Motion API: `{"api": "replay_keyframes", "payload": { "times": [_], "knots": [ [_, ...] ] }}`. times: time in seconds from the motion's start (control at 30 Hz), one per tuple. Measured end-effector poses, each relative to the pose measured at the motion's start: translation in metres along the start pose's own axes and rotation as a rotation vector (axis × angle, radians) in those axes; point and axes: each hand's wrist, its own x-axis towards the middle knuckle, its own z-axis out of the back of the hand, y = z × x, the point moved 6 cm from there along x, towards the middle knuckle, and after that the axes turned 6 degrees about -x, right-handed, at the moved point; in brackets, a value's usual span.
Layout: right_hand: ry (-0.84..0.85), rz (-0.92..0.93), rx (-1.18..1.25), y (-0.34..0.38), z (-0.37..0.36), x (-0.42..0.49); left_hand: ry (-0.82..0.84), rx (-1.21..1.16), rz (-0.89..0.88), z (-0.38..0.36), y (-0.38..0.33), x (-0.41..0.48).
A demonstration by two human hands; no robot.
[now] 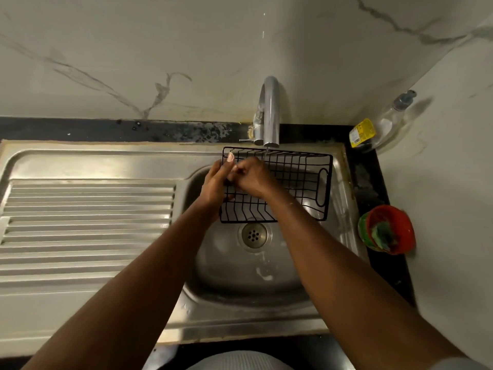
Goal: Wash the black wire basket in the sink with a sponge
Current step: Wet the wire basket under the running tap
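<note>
- Left grip (217, 180) is clamped on the left end of the black wire basket (293, 177), thumb (230, 157) raised over the top rim and the other fingers hidden behind the wires.
- Right grip (250, 180) sits inside the basket, touching the left one, with its fingers curled toward it. Only the back of the hand shows, so it cannot be told whether it pinches a wire, holds something small or holds nothing.
- No part of a sponge can be made out in either hand.
- The basket is held above the bowl of the sink (213, 263), tilted with its open side toward the camera. Its far rim is just under the spout of the faucet (270, 108), and its near edge is above the drain (253, 234). Both forearms cover its near left corner.
- A thin stream of water (266, 150) drops from the spout onto the far rim; it is faint and hard to follow further down.
- A ribbed drainboard (88, 222) lies to the left of the bowl.
- On the black bench (373, 188) to the right stands a red bowl (392, 228) holding something green (382, 236), blurred, perhaps a scrubber.
- In the far corner is a clear pump bottle (386, 121) with a yellow label whose print is too small to read.
</note>
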Motion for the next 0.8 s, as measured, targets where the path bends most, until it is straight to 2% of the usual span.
{"api": "replay_keyframes", "payload": {
  "times": [0.13, 0.2, 0.23, 0.27, 0.37, 0.4, 0.43, 0.5, 0.57, 0.63, 0.73, 0.8],
  "knots": [
    [0.131, -0.110, 0.469, -0.010, -0.009, 0.001, 0.009, 0.021, -0.009, 0.008, -0.005, 0.002],
    [0.241, -0.206, 0.552, -0.030, -0.005, -0.005, 0.018, 0.028, 0.002, 0.016, -0.005, 0.002],
    [0.224, -0.260, 0.517, -0.044, 0.003, -0.006, 0.017, 0.030, 0.001, 0.020, -0.005, 0.001],
    [0.127, -0.318, 0.444, -0.060, 0.015, -0.007, 0.008, 0.029, 0.003, 0.024, -0.004, 0.000],
    [-0.334, -0.424, 0.157, -0.098, 0.056, -0.013, -0.020, 0.027, 0.004, 0.028, -0.001, -0.003],
    [-0.397, -0.427, 0.064, -0.100, 0.060, -0.017, -0.022, 0.025, 0.009, 0.028, 0.000, -0.004],
    [-0.383, -0.418, -0.011, -0.097, 0.058, -0.019, -0.024, 0.023, 0.012, 0.027, 0.001, -0.003],
    [-0.222, -0.320, -0.024, -0.077, 0.038, -0.018, -0.016, 0.016, 0.021, 0.020, 0.002, -0.004],
    [-0.050, -0.155, 0.068, -0.043, 0.012, -0.015, 0.008, 0.011, 0.022, 0.009, 0.004, -0.004],
    [0.008, -0.070, 0.256, -0.013, -0.005, -0.013, 0.026, 0.010, 0.008, 0.000, 0.006, -0.005],
    [0.006, -0.164, 0.617, -0.010, -0.015, -0.012, 0.053, 0.049, -0.009, 0.002, 0.000, -0.001],
    [0.159, -0.252, 0.654, -0.025, -0.015, -0.018, 0.050, 0.050, -0.006, 0.010, -0.006, 0.000]
  ]
}}
